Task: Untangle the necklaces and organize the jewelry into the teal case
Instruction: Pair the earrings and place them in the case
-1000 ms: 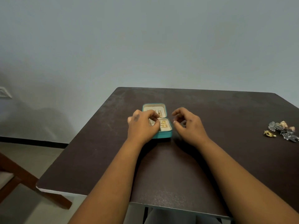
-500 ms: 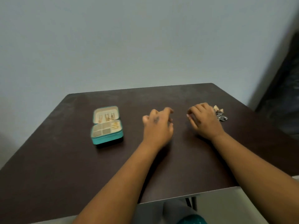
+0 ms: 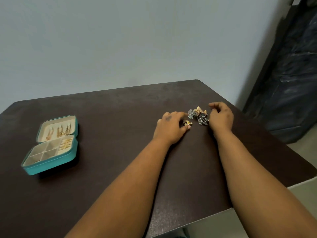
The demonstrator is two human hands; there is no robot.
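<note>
Right of centre, left hand (image 3: 170,128) is pinching a gold earring (image 3: 187,122); right hand (image 3: 221,117), loosely curled, is holding nothing beside the earring pile (image 3: 199,115). Pieces look light, snag-prone; grip by edges.

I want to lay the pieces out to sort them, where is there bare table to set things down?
The widest bare stretch of table lies between the teal case and the left hand. The strip between the case and the far edge is also free. It is crowded at the jewelry pile, with the right hand beside it near the table's right edge.
</note>
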